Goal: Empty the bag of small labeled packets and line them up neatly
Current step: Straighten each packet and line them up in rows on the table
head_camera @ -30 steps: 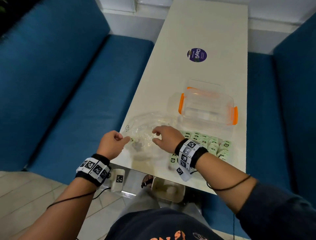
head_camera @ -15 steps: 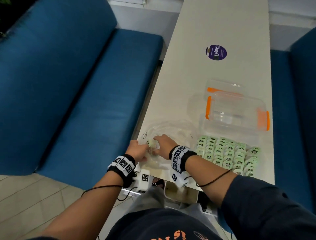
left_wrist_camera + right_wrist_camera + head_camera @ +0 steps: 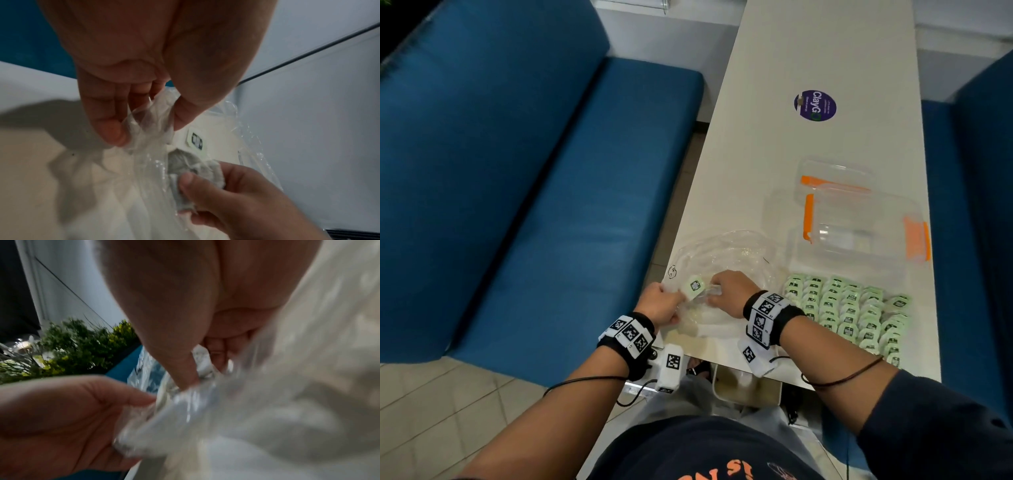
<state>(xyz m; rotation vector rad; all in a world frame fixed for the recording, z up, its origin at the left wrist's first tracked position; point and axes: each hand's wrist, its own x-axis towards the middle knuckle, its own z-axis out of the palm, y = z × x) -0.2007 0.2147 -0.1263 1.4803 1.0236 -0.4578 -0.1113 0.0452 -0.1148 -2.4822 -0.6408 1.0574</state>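
A crumpled clear plastic bag (image 3: 726,251) lies at the near left of the white table (image 3: 808,51). My left hand (image 3: 681,296) pinches a fold of the bag (image 3: 144,138) between thumb and fingers. My right hand (image 3: 714,291) grips a small grey packet (image 3: 185,164) at the bag's mouth, and its green-edged label (image 3: 695,285) stands up between the two hands. Whether the packet is still inside the plastic I cannot tell. Several green-labelled packets (image 3: 849,310) lie in tidy rows to the right. The right wrist view is blurred and shows the bag (image 3: 226,402) bunched under my right thumb.
An open clear container with orange latches (image 3: 859,229) stands just behind the packet rows, its lid (image 3: 832,178) behind it. A purple round sticker (image 3: 815,105) is further up the table. Blue benches (image 3: 534,205) flank both long sides. The near table edge is right under my wrists.
Both hands have come together and drawn back toward the near edge with the bag. A packet's label now stands up between them. The view has shifted left.
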